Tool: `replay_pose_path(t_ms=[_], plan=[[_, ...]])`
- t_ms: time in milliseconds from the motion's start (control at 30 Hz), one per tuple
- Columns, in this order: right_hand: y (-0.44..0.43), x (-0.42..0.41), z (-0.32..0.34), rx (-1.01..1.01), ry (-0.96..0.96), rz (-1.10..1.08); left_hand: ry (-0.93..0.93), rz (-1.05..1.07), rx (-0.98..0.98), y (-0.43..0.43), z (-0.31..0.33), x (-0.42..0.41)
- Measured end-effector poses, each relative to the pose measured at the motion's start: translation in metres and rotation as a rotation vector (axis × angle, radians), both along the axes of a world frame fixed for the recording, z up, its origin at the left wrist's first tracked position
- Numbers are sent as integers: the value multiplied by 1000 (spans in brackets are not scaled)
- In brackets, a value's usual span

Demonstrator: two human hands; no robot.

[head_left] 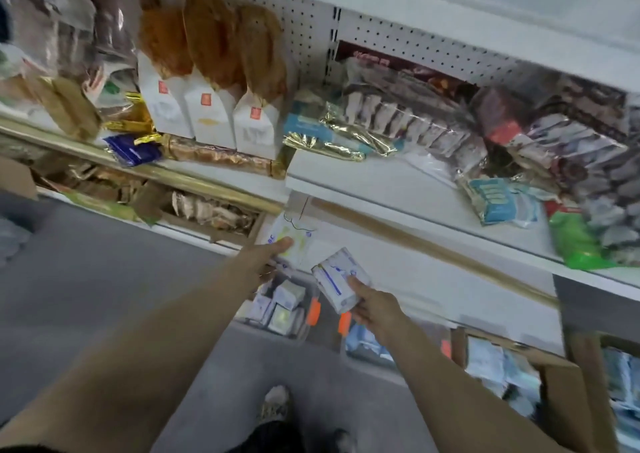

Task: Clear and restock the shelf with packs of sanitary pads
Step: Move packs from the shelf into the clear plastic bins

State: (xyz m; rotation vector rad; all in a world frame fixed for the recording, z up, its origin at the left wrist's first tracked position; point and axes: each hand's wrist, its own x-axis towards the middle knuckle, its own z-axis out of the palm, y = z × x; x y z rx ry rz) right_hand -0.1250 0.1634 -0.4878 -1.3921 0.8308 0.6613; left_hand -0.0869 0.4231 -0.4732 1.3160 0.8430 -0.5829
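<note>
Right hand (375,308) gripping boxy pack (335,279), left hand (265,258) holding flat pack (296,239)

Both bare arms stretch forward: left hand (266,260) grips a yellow-marked white pack (296,241), right hand (375,308) pinches a blue-striped white pack (336,279).

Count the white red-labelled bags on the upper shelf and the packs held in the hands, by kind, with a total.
White red-labelled bags: 3
Held packs: 2, one in the left hand, one in the right hand
Total: 5
</note>
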Motion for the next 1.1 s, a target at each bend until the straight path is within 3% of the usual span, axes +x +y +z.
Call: replay_pose_path(t_ms=[233, 333, 600, 867, 1100], plan=[[31, 13, -76, 20, 87, 24, 118, 213, -1, 67, -152, -21], [51, 22, -113, 23, 94, -1, 84, 292, -52, 79, -173, -28], [112, 7, -218, 28, 265, -154, 221, 263, -58, 112, -245, -21], [165, -19, -327, 37, 222, -372, 365, 151, -37, 128, -367, -23], [175, -22, -427, 61, 235, -482, 333, 72, -85, 122, -464, -22]])
